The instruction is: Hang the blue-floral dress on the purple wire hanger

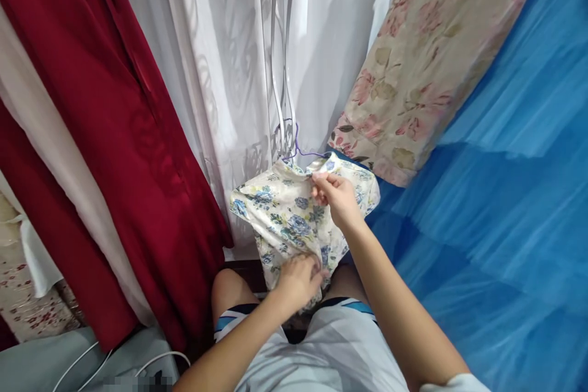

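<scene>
A white short-sleeved shirt [285,220] with blue flowers hangs in front of me on a purple hanger [299,146]. At its neckline, just below the collar, my right hand [337,195] pinches the front edge of the cloth between thumb and fingers. Lower down, my left hand [299,278] lies against the shirt front, its slightly blurred fingers curled on the fabric by the front opening. The shirt's hem is partly hidden behind my left hand and between my knees.
White metal rods [278,73] run down to the hanger before a white curtain [229,86]. Red cloth [110,135] hangs at left. Pink-flowered fabric [404,73] and a layered blue tulle skirt [496,214] crowd the right. White cables [160,355] lie on a grey surface [138,343] at lower left.
</scene>
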